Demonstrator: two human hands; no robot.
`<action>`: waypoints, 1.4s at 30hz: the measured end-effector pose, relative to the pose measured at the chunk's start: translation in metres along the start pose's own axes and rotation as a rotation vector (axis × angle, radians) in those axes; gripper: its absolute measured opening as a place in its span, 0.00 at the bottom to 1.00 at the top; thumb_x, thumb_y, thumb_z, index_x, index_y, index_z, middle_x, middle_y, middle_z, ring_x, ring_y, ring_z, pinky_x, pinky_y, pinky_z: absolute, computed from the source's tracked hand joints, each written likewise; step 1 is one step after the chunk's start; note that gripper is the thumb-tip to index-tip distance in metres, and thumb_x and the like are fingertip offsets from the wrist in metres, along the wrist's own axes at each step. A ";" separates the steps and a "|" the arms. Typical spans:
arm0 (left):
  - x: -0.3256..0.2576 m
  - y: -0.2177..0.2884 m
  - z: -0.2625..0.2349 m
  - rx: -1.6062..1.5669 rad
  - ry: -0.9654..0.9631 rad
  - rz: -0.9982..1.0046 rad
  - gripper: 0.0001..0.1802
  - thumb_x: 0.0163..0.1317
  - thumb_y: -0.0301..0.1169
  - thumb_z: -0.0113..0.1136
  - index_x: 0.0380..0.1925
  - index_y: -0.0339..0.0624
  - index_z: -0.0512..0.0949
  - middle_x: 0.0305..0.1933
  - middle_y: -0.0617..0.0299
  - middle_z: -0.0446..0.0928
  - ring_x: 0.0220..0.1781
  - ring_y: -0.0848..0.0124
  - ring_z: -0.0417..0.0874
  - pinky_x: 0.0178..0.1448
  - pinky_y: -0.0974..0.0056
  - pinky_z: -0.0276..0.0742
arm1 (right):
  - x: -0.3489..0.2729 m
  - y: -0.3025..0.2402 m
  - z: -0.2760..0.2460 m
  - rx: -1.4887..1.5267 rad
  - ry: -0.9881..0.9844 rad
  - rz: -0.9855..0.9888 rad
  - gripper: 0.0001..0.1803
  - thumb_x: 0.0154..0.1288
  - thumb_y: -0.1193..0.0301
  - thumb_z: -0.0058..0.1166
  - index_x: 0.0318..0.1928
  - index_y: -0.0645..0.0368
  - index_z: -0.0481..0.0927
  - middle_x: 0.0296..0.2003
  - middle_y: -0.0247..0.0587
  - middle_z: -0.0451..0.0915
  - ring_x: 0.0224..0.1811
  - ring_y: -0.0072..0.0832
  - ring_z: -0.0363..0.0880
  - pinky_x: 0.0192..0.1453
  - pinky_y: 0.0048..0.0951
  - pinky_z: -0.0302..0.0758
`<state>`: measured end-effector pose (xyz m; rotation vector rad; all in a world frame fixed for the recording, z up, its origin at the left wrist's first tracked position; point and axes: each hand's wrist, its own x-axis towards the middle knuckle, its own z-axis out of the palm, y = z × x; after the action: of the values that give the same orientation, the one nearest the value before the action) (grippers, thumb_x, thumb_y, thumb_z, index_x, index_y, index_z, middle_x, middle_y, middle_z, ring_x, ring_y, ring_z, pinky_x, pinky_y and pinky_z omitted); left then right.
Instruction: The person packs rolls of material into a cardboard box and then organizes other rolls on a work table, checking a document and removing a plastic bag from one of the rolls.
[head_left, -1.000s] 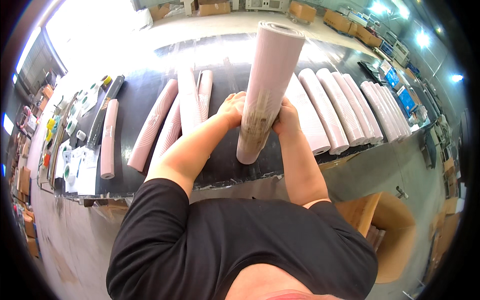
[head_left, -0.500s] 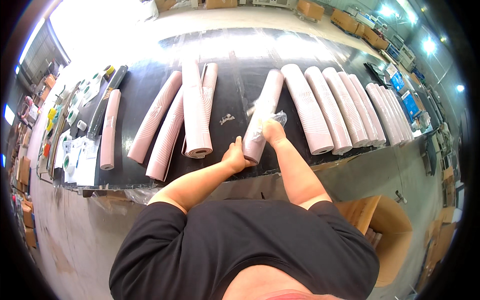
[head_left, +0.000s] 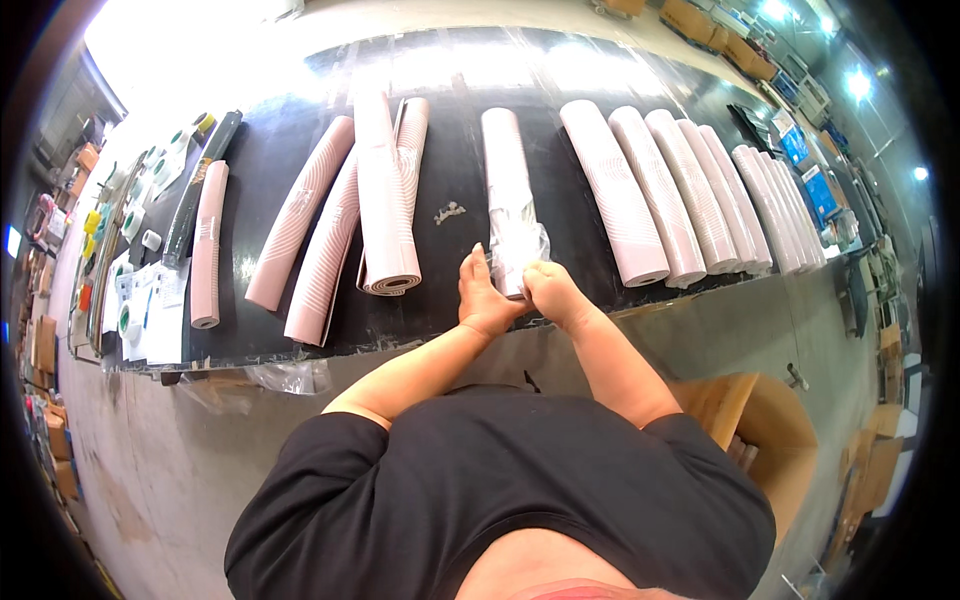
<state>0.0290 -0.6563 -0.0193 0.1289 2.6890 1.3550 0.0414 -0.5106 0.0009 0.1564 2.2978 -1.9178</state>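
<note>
A pale pink rolled mat (head_left: 505, 150) lies lengthwise on the black table in front of me, its near part inside a crumpled clear plastic sleeve (head_left: 520, 240). My left hand (head_left: 487, 300) rests against the left side of the near end, fingers stretched up and apart, thumb reaching across below the end. On the right of that end my right hand (head_left: 555, 292) is closed, gripping the gathered plastic; its fingertips are partly hidden. Left of the roll sits a small scrap of crumpled plastic (head_left: 450, 212).
Several wrapped pink rolls (head_left: 620, 200) lie side by side to the right. More pink rolls (head_left: 385, 200), some overlapping, lie left, beyond them a dark wrapped roll (head_left: 205, 185), papers (head_left: 160, 310) and tape rolls. An open cardboard box (head_left: 790, 440) stands below the table's right side.
The roll has turned from slanting right to nearly straight ahead. My right hand has come down toward its near end, and the plastic has come down with it.
</note>
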 end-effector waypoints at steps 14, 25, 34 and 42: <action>0.033 -0.035 0.008 0.029 -0.029 0.831 0.21 0.47 0.30 0.65 0.45 0.48 0.84 0.56 0.60 0.80 0.69 0.57 0.69 0.71 0.50 0.62 | -0.074 0.032 0.013 0.146 0.066 -0.088 0.06 0.60 0.74 0.55 0.37 0.63 0.77 0.31 0.37 0.77 0.32 0.23 0.72 0.39 0.26 0.72; 0.041 -0.024 -0.036 -0.495 -0.256 0.336 0.12 0.53 0.24 0.65 0.40 0.38 0.83 0.42 0.54 0.82 0.45 0.62 0.84 0.51 0.65 0.78 | -0.022 0.012 0.031 -0.773 0.364 -0.529 0.44 0.33 0.43 0.74 0.53 0.50 0.80 0.54 0.36 0.76 0.58 0.40 0.68 0.67 0.45 0.62; 0.007 0.030 -0.122 -0.742 -0.303 0.434 0.10 0.69 0.23 0.48 0.42 0.30 0.78 0.40 0.58 0.81 0.42 0.72 0.83 0.47 0.67 0.80 | -0.010 0.000 0.074 -0.070 0.434 -0.646 0.35 0.64 0.47 0.57 0.56 0.67 0.74 0.57 0.55 0.75 0.54 0.43 0.79 0.62 0.43 0.75; 0.003 0.042 -0.112 -0.743 -0.663 0.424 0.07 0.66 0.20 0.54 0.43 0.35 0.78 0.41 0.63 0.81 0.42 0.74 0.82 0.48 0.66 0.80 | 0.041 0.137 0.102 0.024 0.702 -0.264 0.27 0.73 0.49 0.46 0.61 0.54 0.72 0.53 0.44 0.78 0.59 0.28 0.75 0.68 0.37 0.71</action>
<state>0.0099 -0.7197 0.0805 0.9079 1.5596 1.8920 0.0294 -0.5867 -0.1572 0.6533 2.8358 -2.2921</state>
